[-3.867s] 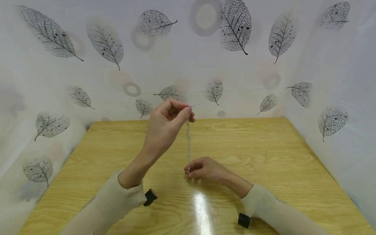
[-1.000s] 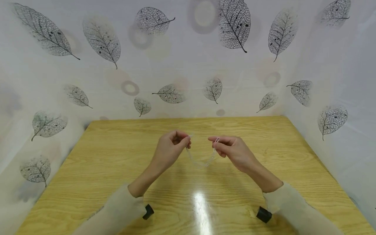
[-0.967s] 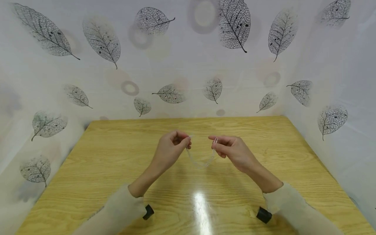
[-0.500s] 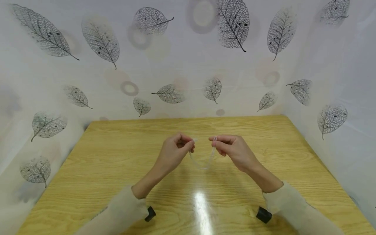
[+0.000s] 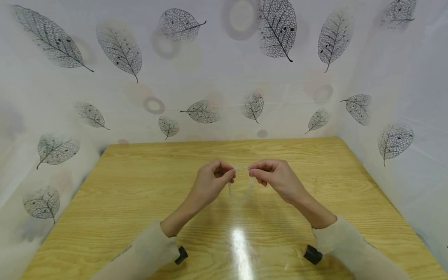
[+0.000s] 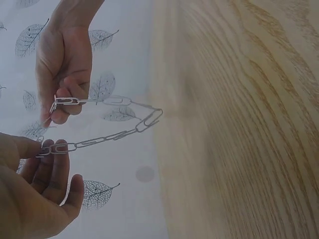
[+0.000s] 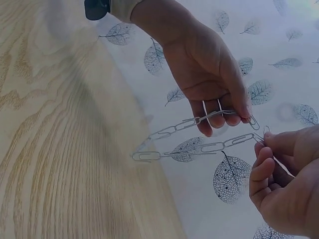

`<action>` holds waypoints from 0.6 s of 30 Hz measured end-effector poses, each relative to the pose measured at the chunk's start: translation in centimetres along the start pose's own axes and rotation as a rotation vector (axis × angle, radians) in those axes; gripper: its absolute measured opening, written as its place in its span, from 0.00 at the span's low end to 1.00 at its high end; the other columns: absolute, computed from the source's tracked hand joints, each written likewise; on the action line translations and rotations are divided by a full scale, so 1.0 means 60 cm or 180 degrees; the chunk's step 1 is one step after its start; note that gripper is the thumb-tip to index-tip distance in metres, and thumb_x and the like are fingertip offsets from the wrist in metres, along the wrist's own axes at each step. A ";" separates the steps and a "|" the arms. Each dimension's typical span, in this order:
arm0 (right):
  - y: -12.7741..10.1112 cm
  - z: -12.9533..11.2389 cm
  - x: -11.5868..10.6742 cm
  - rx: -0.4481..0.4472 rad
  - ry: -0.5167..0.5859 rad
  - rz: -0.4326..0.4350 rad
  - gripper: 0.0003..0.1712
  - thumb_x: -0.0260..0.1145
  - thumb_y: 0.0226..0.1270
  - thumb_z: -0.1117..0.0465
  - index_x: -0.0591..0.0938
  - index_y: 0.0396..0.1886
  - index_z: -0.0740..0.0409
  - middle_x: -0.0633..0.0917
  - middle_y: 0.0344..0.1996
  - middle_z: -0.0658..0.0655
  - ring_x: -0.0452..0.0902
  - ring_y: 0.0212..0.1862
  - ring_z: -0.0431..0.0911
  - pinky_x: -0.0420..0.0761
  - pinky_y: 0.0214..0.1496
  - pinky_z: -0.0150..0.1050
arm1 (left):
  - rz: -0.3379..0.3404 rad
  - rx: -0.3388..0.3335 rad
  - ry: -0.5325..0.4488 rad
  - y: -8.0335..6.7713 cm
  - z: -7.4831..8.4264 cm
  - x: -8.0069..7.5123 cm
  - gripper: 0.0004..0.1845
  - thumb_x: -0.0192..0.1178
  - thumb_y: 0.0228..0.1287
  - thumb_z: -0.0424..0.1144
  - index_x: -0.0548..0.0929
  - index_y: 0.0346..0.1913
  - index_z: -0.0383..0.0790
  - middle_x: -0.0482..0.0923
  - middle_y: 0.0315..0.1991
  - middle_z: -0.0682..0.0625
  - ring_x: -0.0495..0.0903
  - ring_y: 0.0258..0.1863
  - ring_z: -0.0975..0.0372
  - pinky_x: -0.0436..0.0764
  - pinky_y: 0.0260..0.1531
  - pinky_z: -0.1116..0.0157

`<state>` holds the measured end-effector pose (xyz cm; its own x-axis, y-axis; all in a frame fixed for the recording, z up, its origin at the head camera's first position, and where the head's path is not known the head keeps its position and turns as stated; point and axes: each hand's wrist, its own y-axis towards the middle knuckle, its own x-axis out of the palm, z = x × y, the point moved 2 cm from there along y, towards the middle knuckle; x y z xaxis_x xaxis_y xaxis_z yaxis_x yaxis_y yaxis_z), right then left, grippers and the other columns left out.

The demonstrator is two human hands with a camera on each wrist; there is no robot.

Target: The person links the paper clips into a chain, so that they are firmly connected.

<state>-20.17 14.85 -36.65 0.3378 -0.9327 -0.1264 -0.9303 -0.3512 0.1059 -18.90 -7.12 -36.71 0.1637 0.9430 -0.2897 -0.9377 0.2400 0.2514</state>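
Observation:
A chain of silver paper clips (image 6: 90,143) hangs in a loop between my two hands, above the table. My left hand (image 5: 210,181) pinches the clip at one end between thumb and fingers. Facing it, my right hand (image 5: 276,175) pinches the clip at the other end. The two end clips point toward each other with a small gap between them. In the right wrist view the chain (image 7: 147,156) droops to the left, and one end clip sticks out past the left hand's fingertips. Whether the end clips touch is too fine to tell in the head view.
The wood-grain table (image 5: 140,175) spreads under both hands, with a bright light reflection near its front. White cloth (image 5: 217,70) printed with grey leaves stands around the back and sides. A black wrist device (image 5: 312,254) sits by the right sleeve.
Earlier the chain hung straight down from the raised left hand. Both hands are now level, and the left has moved right, bringing the chain's ends closer together. The right-hand clip has tilted inward.

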 end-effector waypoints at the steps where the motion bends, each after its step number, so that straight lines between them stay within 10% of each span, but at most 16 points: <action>1: 0.001 0.000 0.001 0.0010 -0.0030 0.0013 0.12 0.67 0.75 0.64 0.86 0.46 0.72 0.83 0.28 0.54 0.72 0.29 0.43 0.76 0.33 0.37 | -0.0014 0.0031 0.0039 0.000 0.000 0.001 0.02 0.64 0.73 0.32 0.85 0.41 0.35 0.86 0.35 0.43 0.85 0.33 0.60 0.85 0.35 0.62; 18: 0.009 -0.007 0.020 0.0107 -0.0031 -0.0152 0.10 0.69 0.72 0.65 0.85 0.43 0.72 0.82 0.28 0.55 0.72 0.27 0.43 0.74 0.31 0.35 | -0.0002 0.0350 0.0471 -0.002 0.003 0.005 0.05 0.67 0.71 0.35 0.88 0.40 0.36 0.87 0.34 0.51 0.85 0.33 0.57 0.81 0.30 0.68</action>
<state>-20.21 13.52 -36.30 0.3806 -0.9141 -0.1401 -0.9175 -0.3922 0.0662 -18.68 -6.80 -36.64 0.1097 0.9007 -0.4205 -0.8971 0.2719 0.3483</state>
